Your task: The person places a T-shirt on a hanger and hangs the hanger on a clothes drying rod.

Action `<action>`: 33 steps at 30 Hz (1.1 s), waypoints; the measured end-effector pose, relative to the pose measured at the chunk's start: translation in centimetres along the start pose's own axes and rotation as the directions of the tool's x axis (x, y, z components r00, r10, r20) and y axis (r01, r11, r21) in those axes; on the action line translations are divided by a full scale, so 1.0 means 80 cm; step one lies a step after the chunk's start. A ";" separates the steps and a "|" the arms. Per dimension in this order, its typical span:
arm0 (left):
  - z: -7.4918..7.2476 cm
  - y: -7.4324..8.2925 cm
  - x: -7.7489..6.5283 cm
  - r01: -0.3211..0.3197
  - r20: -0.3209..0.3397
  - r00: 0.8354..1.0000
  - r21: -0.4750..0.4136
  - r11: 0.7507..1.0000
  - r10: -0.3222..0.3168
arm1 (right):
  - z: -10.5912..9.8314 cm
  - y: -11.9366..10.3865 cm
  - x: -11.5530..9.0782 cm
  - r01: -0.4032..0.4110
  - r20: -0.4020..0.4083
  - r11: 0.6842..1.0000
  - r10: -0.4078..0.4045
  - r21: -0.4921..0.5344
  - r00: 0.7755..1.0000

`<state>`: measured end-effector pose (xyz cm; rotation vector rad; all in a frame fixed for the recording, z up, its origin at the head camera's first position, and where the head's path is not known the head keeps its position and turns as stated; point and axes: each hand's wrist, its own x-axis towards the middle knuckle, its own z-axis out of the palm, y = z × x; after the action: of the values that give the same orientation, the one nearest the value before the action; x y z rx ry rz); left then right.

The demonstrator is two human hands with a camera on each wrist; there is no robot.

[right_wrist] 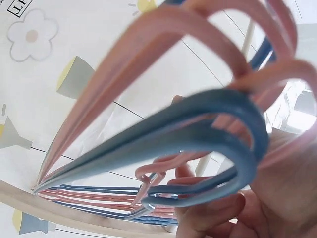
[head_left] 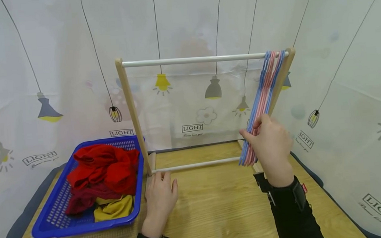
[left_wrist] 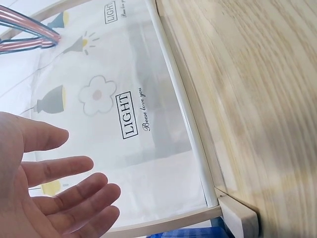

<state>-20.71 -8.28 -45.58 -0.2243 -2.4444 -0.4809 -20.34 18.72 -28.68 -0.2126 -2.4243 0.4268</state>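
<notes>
A bunch of pink and blue clothes hangers (head_left: 259,103) hangs at the right end of the white top rail of a small clothes rack (head_left: 193,60). My right hand (head_left: 272,146) grips the bunch low down, with the thumb on its left side and the fingers curled at its front. In the right wrist view the looped ends of the hangers (right_wrist: 198,134) fill the foreground, partly covering the fingers. My left hand (head_left: 160,194), fingers relaxed and holding nothing, is near the left foot of the rack, just in front of the lower rail.
A blue plastic basket (head_left: 85,227) stands left of the rack. Inside it lie red cloth (head_left: 107,165), dark red cloth (head_left: 83,198) and yellow cloth (head_left: 115,209). The wooden tabletop (head_left: 209,202) meets a printed sheet (head_left: 184,23) at the back and sides.
</notes>
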 end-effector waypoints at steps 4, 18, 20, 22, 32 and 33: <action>-0.001 0.000 -0.001 -0.005 -0.008 1.000 -0.007 1.000 0.005 | 0.000 0.000 -0.002 -0.020 0.022 1.000 0.020 -0.004 1.000; -0.002 0.005 0.000 0.002 0.021 1.000 -0.028 1.000 -0.002 | -0.021 0.000 -0.013 -0.078 0.039 0.997 0.077 0.023 0.996; -0.002 0.005 0.000 0.001 0.020 1.000 -0.027 1.000 0.000 | -0.021 -0.001 -0.014 -0.067 0.015 0.997 0.066 0.025 0.998; -0.002 0.005 0.000 -0.002 0.018 1.000 -0.026 1.000 0.002 | -0.022 -0.002 -0.016 -0.064 0.006 0.997 0.064 0.031 0.998; 0.002 0.003 -0.001 -0.001 0.016 1.000 -0.031 1.000 0.002 | -0.023 -0.005 -0.017 -0.037 -0.006 0.995 0.038 0.096 0.999; 0.002 0.003 -0.002 -0.002 0.014 1.000 -0.027 1.000 0.003 | -0.022 -0.005 -0.017 -0.022 -0.012 0.994 0.023 0.110 1.000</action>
<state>-20.63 -8.02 -45.69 -0.2429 -2.4522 -0.5133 -18.23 18.42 -28.03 -0.1942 -2.3790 0.5659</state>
